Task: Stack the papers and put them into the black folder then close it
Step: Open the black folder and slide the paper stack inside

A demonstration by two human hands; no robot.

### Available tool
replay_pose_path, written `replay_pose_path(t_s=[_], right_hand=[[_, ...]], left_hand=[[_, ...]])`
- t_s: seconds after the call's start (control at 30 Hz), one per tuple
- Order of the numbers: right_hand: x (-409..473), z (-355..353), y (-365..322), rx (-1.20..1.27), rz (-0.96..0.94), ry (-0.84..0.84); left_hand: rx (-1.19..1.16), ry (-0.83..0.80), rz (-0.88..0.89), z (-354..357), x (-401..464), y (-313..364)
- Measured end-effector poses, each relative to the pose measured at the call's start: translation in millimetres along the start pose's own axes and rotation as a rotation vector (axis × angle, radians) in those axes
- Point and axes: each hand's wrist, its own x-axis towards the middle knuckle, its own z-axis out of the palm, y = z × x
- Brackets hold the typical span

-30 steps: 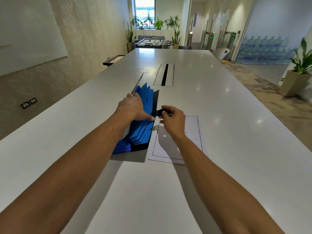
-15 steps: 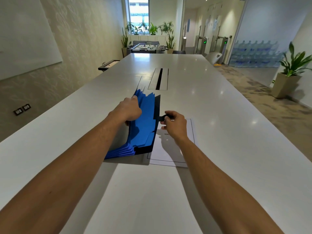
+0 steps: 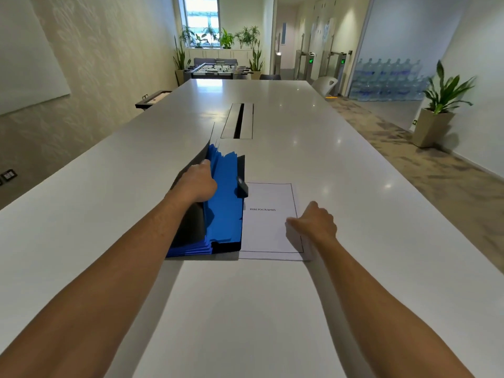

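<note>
A black folder (image 3: 191, 225) with blue accordion dividers (image 3: 225, 203) lies open on the white table (image 3: 245, 309). My left hand (image 3: 197, 184) grips the top of its left black cover and holds it spread. A small black clasp tab (image 3: 242, 186) hangs free at the folder's right edge. Right of the folder lies a stack of white papers (image 3: 268, 230), top sheet printed BIBLIOGRAPHY. My right hand (image 3: 313, 223) rests on the stack's right edge, thumb on top and fingers curled at the side; whether it grips the sheets I cannot tell.
A recessed cable slot (image 3: 238, 121) runs along the table's middle beyond the folder. A white chair (image 3: 326, 84) stands at the far right corner, a potted plant (image 3: 439, 105) on the floor to the right, a wall close on the left.
My right hand has let go of the black clasp tab and moved right onto the paper stack's edge. My left hand keeps holding the folder open.
</note>
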Motion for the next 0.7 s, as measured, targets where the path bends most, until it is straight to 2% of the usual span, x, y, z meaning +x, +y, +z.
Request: replay_pose_path(t_s=[0.17, 0.4, 0.53, 0.7], right_hand=[[-9, -1, -7, -0.060, -0.051, -0.055], [-12, 3, -18, -0.068, -0.086, -0.040], [-7, -1, -15, 0.019, -0.027, -0.036], [3, -9, -5, 0.235, 0.056, -0.121]], left_hand=[[0.106, -0.036, 0.042, 42, -5, 5], [0.337, -0.061, 0.096, 87, -7, 7], [0.492, -0.067, 0.127, 103, -10, 12], [0.684, -0.096, 0.098, 115, -18, 24]])
